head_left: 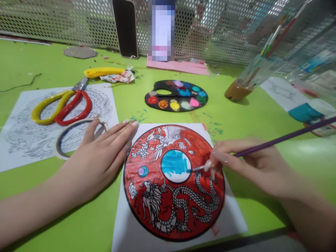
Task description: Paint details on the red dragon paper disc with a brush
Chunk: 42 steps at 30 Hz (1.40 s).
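Note:
My right hand [252, 166] pinches a purple paintbrush [283, 139], and its tip touches the right edge of a blue circle [175, 165] in the middle of a round red picture of a dragon and a phoenix [173, 182]. That picture is on a white sheet [131, 227] lying on the green table [262, 115]. My left hand [98, 159] lies flat with its fingers stretched out, pressing on the sheet's upper left corner. A black paint palette [176, 95] with several colour blobs sits beyond the sheet.
At the left, red and yellow scissors [61, 106] and a roll of tape [78, 138] rest on another line drawing [26, 140]. A tilted cup of brownish water with brushes [248, 82] stands at the right. A phone [126, 28] leans on the mesh wall at the back.

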### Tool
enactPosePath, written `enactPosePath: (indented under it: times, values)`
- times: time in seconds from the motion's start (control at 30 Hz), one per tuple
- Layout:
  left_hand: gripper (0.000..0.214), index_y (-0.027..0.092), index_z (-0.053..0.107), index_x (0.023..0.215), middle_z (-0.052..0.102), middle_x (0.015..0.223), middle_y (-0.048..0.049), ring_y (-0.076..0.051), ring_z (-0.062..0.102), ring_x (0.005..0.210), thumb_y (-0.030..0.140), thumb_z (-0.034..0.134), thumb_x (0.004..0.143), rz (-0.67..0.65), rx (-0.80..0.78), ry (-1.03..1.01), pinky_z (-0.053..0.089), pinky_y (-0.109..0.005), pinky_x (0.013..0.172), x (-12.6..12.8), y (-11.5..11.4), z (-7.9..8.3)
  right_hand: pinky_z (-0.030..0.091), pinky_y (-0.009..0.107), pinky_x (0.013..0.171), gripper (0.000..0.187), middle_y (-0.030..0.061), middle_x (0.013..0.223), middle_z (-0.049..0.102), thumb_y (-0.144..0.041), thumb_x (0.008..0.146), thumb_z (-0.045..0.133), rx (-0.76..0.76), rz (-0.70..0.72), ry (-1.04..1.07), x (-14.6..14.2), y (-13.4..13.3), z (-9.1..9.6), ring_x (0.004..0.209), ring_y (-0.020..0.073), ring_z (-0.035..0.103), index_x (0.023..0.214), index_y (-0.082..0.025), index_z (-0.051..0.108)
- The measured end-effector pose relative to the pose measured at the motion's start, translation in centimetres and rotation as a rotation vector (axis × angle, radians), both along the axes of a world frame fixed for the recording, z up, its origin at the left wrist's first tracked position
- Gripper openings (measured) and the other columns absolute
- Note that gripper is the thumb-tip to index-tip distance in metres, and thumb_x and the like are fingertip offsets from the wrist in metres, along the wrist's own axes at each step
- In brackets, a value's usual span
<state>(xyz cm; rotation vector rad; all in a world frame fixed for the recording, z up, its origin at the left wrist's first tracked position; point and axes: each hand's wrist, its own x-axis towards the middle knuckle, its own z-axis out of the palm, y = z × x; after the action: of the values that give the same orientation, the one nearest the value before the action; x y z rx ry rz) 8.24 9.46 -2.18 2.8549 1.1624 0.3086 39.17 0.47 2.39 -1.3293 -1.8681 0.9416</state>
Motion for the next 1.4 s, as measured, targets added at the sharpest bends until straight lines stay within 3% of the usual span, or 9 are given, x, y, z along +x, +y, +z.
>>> enactPosePath:
  times: [0.1, 0.23, 0.37, 0.5, 0.63, 0.8, 0.93, 1.07, 1.4]
  values:
    - [0.050, 0.020, 0.037, 0.147, 0.052, 0.145, -0.0079, -0.030, 0.051, 0.132, 0.035, 0.022, 0.102, -0.009, 0.006, 0.003, 0.016, -0.063, 0.120, 0.01, 0.00, 0.11, 0.054, 0.021, 0.059, 0.021, -0.0020, 0.071, 0.071, -0.033, 0.097, 0.056, 0.022, -0.073, -0.015, -0.01, 0.00, -0.10, 0.063, 0.0104, 0.067, 0.082, -0.028, 0.069]
    - [0.051, 0.018, 0.041, 0.145, 0.054, 0.143, -0.0100, -0.032, 0.052, 0.131, 0.036, 0.022, 0.102, -0.001, -0.013, -0.001, 0.017, -0.064, 0.120, 0.01, 0.04, 0.24, 0.053, 0.020, 0.055, 0.019, -0.0035, 0.071, 0.071, -0.034, 0.097, 0.057, -0.031, 0.002, 0.027, 0.06, -0.02, -0.30, 0.060, 0.0092, 0.065, 0.084, -0.030, 0.070]
    - [0.052, 0.020, 0.039, 0.147, 0.052, 0.145, -0.0083, -0.032, 0.050, 0.133, 0.037, 0.020, 0.102, 0.011, -0.022, 0.004, 0.016, -0.063, 0.121, -0.01, 0.04, 0.14, 0.054, 0.022, 0.057, 0.019, -0.0022, 0.072, 0.071, -0.036, 0.096, 0.057, 0.022, -0.112, 0.010, 0.12, -0.04, -0.43, 0.062, 0.0104, 0.066, 0.085, -0.030, 0.071]
    - [0.051, 0.019, 0.040, 0.146, 0.053, 0.144, -0.0084, -0.031, 0.050, 0.133, 0.036, 0.021, 0.102, 0.021, -0.031, 0.004, 0.016, -0.063, 0.121, 0.05, 0.03, 0.11, 0.053, 0.023, 0.053, 0.023, 0.0006, 0.071, 0.071, -0.037, 0.096, 0.056, -0.072, 0.003, 0.012, 0.02, -0.15, -0.26, 0.059, 0.0119, 0.065, 0.083, -0.027, 0.071]
    - [0.051, 0.017, 0.040, 0.147, 0.050, 0.146, -0.0090, -0.030, 0.047, 0.136, 0.034, 0.022, 0.102, 0.008, -0.025, 0.009, 0.014, -0.062, 0.121, 0.13, 0.00, 0.22, 0.051, 0.022, 0.052, 0.022, 0.0005, 0.069, 0.070, -0.038, 0.094, 0.060, -0.019, -0.160, 0.033, -0.18, -0.16, -0.29, 0.057, 0.0110, 0.063, 0.082, -0.024, 0.072]
    - [0.050, 0.016, 0.039, 0.147, 0.050, 0.147, -0.0091, -0.029, 0.046, 0.137, 0.032, 0.023, 0.102, -0.002, -0.018, 0.011, 0.010, -0.061, 0.122, -0.04, -0.08, 0.19, 0.052, 0.017, 0.059, 0.020, -0.0010, 0.074, 0.071, -0.033, 0.096, 0.059, -0.153, -0.017, 0.094, -0.39, -0.06, -0.39, 0.064, 0.0085, 0.065, 0.085, -0.024, 0.073]
    - [0.049, 0.017, 0.038, 0.147, 0.049, 0.147, -0.0090, -0.029, 0.046, 0.137, 0.031, 0.024, 0.102, -0.017, 0.000, 0.003, 0.011, -0.060, 0.122, -0.16, -0.11, 0.10, 0.052, 0.018, 0.059, 0.020, -0.0003, 0.073, 0.071, -0.037, 0.094, 0.061, -0.108, -0.151, 0.099, -0.36, -0.07, -0.52, 0.063, 0.0092, 0.065, 0.084, -0.024, 0.073]
    - [0.050, 0.017, 0.037, 0.148, 0.049, 0.147, -0.0096, -0.029, 0.046, 0.137, 0.032, 0.024, 0.102, -0.010, -0.008, 0.010, 0.013, -0.061, 0.121, -0.02, -0.07, 0.16, 0.052, 0.017, 0.061, 0.020, -0.0014, 0.074, 0.071, -0.035, 0.095, 0.059, -0.168, -0.059, 0.084, -0.22, -0.12, -0.66, 0.065, 0.0084, 0.065, 0.084, -0.025, 0.072]
    - [0.049, 0.019, 0.037, 0.148, 0.050, 0.146, -0.0084, -0.028, 0.048, 0.136, 0.032, 0.024, 0.103, -0.008, -0.015, 0.006, 0.012, -0.059, 0.122, -0.15, -0.01, 0.05, 0.050, 0.014, 0.059, 0.021, -0.0035, 0.076, 0.070, -0.041, 0.095, 0.058, -0.139, -0.146, 0.042, -0.17, -0.18, -0.54, 0.065, 0.0063, 0.063, 0.086, -0.027, 0.071]
